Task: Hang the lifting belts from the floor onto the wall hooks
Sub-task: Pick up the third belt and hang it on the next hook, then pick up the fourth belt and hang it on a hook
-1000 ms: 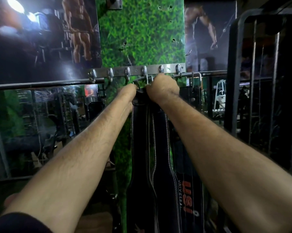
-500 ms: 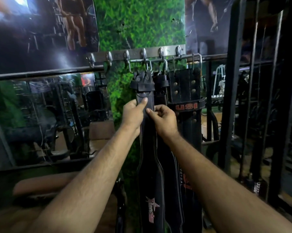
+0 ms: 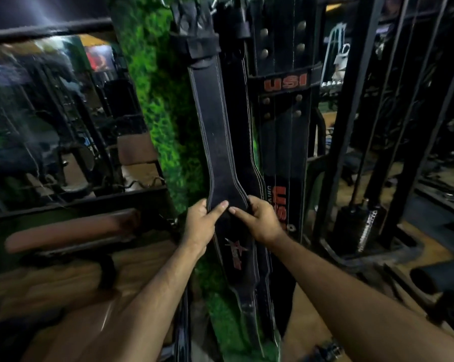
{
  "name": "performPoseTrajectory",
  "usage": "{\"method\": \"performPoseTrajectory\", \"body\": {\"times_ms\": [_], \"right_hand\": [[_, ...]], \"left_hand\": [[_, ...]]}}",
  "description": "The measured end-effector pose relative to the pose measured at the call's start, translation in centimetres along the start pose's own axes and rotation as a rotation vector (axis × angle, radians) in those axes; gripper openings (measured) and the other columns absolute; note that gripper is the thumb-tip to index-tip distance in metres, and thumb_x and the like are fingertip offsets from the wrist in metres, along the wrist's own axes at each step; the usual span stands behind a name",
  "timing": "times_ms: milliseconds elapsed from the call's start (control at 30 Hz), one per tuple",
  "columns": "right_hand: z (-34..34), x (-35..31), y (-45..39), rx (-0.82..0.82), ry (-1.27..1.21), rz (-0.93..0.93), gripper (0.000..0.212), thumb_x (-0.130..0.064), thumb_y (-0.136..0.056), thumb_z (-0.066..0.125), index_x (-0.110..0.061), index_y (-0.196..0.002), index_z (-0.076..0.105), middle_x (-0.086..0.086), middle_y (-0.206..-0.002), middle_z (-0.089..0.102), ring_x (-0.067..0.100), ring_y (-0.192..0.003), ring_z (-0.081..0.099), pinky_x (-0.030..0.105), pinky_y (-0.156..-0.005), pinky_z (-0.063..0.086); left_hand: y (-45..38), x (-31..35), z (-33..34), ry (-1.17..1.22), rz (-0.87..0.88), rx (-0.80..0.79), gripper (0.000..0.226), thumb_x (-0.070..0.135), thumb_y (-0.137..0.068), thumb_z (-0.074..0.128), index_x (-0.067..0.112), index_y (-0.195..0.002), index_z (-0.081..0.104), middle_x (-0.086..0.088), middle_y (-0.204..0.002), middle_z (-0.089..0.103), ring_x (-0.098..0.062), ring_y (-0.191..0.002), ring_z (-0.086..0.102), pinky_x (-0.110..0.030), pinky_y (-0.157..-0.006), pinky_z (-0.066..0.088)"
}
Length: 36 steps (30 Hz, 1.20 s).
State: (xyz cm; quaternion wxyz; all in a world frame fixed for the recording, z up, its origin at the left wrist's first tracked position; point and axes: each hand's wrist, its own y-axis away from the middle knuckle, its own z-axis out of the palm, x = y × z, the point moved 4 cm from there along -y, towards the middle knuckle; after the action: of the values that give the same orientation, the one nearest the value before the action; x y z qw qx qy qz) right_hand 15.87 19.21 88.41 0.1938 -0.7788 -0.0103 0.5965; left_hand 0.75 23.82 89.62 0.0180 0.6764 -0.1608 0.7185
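Note:
A long black lifting belt point(image 3: 215, 131) with white stitching and a red star logo hangs down the green grass wall panel from the hook rail, which is cut off at the top edge. My left hand point(image 3: 201, 226) grips its left edge where the belt widens, thumb on the front. My right hand point(image 3: 259, 220) grips the right edge at the same height, thumb across the front. Behind and to the right hang other black belts, one marked USI point(image 3: 286, 82) in red.
A mirror wall point(image 3: 50, 121) with a dark rail runs along the left, with a padded bench point(image 3: 71, 228) below it. A black metal machine frame point(image 3: 356, 105) with cables and a weight stack stands close on the right. The floor is wood-patterned.
Both hands have slid down the hanging belt from the hooks to its wide middle part. The view has tilted downward, so the hook rail has left the frame.

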Motion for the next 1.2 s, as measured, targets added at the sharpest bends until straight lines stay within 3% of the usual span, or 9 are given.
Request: {"method": "performPoseTrajectory", "body": {"times_ms": [100,267,433,600,767,833,933,1033,1200], "right_hand": [[0.4,2.3,0.5,-0.001,-0.051,0.028,0.043,-0.048,-0.080,0.077,-0.018,-0.110,0.072,0.003,-0.106,0.079,0.020,-0.100,0.075,0.050,-0.090,0.060],[2.7,9.8,4.4,-0.114,0.030,0.201,0.034,-0.053,-0.080,0.074,-0.030,-0.104,0.075,-0.006,-0.106,0.079,0.010,-0.102,0.074,0.048,-0.096,0.057],[5.6,18.4,8.0,-0.050,0.024,0.297,0.061,-0.072,-0.075,0.071,-0.022,-0.110,0.076,-0.004,-0.105,0.079,0.013,-0.101,0.075,0.050,-0.092,0.059],[6.7,21.9,10.6,-0.039,0.057,0.340,0.034,-0.040,-0.088,0.075,-0.016,-0.113,0.076,-0.003,-0.110,0.078,0.008,-0.105,0.072,0.034,-0.093,0.058],[7.6,27.0,16.1,-0.127,0.285,0.447,0.041,-0.038,-0.092,0.072,-0.013,-0.066,0.054,-0.002,-0.058,0.049,0.009,-0.054,0.047,0.027,-0.052,0.034],[7.7,28.9,18.3,-0.087,0.273,0.533,0.035,-0.041,-0.089,0.074,-0.014,-0.071,0.061,-0.002,-0.062,0.057,0.010,-0.059,0.054,0.027,-0.057,0.040],[7.8,34.2,22.8,0.068,0.103,0.730,0.024,-0.055,-0.071,0.076,-0.035,-0.081,0.070,-0.002,-0.086,0.077,0.020,-0.087,0.074,0.040,-0.082,0.060],[7.7,36.7,27.7,0.111,0.066,0.940,0.018,-0.048,-0.070,0.070,-0.031,-0.076,0.069,0.000,-0.084,0.075,0.029,-0.086,0.073,0.050,-0.082,0.061],[9.0,33.7,32.2,-0.041,-0.118,1.152,0.021,-0.007,-0.097,0.062,-0.017,-0.080,0.067,0.010,-0.079,0.064,0.020,-0.061,0.059,0.022,-0.052,0.049]], "left_hand": [[0.2,-1.6,-0.2,-0.016,-0.036,0.013,0.014,0.008,-0.092,0.070,0.007,-0.106,0.072,0.000,-0.090,0.080,-0.013,-0.085,0.076,-0.023,-0.071,0.058],[2.7,-8.3,-0.9,-0.171,-0.154,-0.017,0.008,0.018,-0.088,0.076,0.026,-0.087,0.076,0.015,-0.078,0.078,-0.001,-0.079,0.073,-0.022,-0.074,0.054],[4.8,-16.2,-1.9,-0.182,-0.271,0.025,0.009,0.017,-0.085,0.080,0.025,-0.084,0.077,0.012,-0.079,0.078,-0.006,-0.078,0.073,-0.027,-0.077,0.058],[6.8,-23.1,-2.6,-0.182,-0.366,0.037,0.007,0.024,-0.084,0.081,0.029,-0.084,0.076,0.018,-0.077,0.077,-0.002,-0.078,0.073,-0.020,-0.071,0.056],[11.5,-29.2,-2.1,-0.294,-0.510,-0.062,0.030,0.027,-0.090,0.075,0.020,-0.063,0.062,0.021,-0.041,0.051,0.008,-0.045,0.051,-0.013,-0.052,0.041],[13.1,-30.2,-1.7,-0.347,-0.498,-0.047,0.044,0.021,-0.092,0.073,0.021,-0.057,0.047,0.016,-0.039,0.046,0.007,-0.040,0.045,-0.008,-0.047,0.034],[16.1,-32.5,-3.1,-0.476,-0.512,-0.040,0.031,0.020,-0.094,0.070,0.018,-0.068,0.055,0.012,-0.058,0.055,0.011,-0.054,0.053,-0.006,-0.053,0.038],[20.8,-38.0,-6.3,-0.550,-0.755,-0.083,0.022,0.028,-0.094,0.068,0.011,-0.108,0.072,-0.010,-0.097,0.077,-0.024,-0.090,0.073,-0.036,-0.083,0.060],[26.8,-41.3,-6.5,-0.554,-0.903,-0.240,0.007,0.013,-0.095,0.067,0.008,-0.093,0.071,-0.009,-0.082,0.073,-0.031,-0.088,0.071,-0.051,-0.091,0.058]]}}
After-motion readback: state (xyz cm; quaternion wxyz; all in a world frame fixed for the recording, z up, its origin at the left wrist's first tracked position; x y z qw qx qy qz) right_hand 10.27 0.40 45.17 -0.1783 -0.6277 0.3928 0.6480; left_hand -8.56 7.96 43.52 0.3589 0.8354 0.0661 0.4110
